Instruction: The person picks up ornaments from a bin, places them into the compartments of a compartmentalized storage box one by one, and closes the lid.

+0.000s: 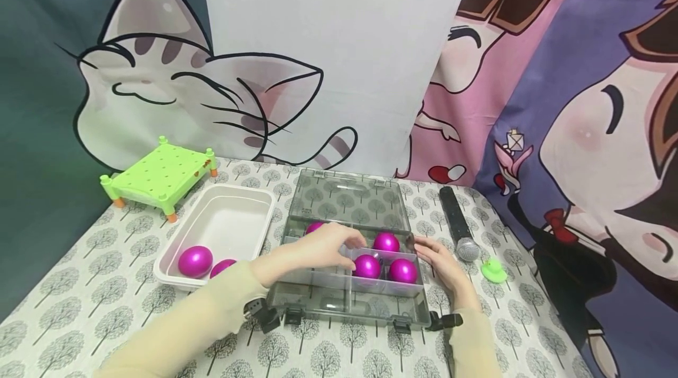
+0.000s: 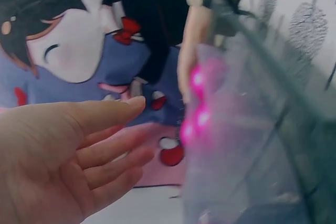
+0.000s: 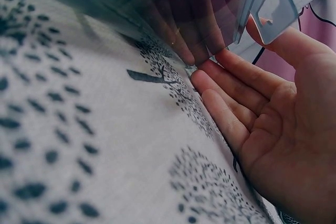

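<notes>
Over the middle of a clear grey divided plastic box, my left hand hovers with spread, gently bent fingers. The left wrist view shows nothing in that hand. Several shiny magenta balls sit in the compartments, among them a ball close to my left fingertips and another ball behind it. My right hand rests against the box's right side. In the right wrist view its fairly straight fingers touch the outer wall, with the thumb by the rim.
Left of the box, a white tray holds two magenta balls, one partly hidden by my left sleeve. A green toy bed stands behind it. On the right lie a black microphone and a green rubber duck. The box lid lies back.
</notes>
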A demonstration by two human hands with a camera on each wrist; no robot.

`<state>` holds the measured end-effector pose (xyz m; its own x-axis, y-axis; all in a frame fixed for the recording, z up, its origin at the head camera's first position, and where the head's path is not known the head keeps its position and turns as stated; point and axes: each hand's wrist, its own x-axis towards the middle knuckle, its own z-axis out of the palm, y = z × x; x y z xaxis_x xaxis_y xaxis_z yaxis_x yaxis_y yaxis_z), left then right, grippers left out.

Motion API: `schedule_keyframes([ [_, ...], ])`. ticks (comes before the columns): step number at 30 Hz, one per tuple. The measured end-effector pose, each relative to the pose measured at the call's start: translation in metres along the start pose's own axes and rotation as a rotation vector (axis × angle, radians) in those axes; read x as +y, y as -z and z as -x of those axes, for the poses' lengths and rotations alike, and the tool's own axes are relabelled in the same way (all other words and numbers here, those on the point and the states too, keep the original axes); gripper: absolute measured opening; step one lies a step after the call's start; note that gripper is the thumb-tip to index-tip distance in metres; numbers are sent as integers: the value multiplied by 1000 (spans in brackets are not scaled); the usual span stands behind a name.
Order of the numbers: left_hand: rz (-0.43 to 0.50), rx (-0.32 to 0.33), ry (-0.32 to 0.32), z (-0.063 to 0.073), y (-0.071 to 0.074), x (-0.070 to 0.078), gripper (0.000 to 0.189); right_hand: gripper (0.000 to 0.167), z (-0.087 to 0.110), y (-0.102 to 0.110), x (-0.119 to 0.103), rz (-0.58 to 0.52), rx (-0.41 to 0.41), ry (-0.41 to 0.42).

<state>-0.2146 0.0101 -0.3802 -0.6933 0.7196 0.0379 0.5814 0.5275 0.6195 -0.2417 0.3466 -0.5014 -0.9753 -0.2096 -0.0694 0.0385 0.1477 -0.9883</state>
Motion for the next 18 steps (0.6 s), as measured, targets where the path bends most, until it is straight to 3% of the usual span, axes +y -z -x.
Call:
schedule_keyframes([
  [8,-21,42,-40,30,47,-5,33,50,-2,1,2,-12,-8,26],
  [14,-21,50,24,52,70,-26,36,52,-3,0,2,-19,-11,15],
  [18,16,36,9,66,82,-44,40,52,-3,0,2,-35,-27,18],
])
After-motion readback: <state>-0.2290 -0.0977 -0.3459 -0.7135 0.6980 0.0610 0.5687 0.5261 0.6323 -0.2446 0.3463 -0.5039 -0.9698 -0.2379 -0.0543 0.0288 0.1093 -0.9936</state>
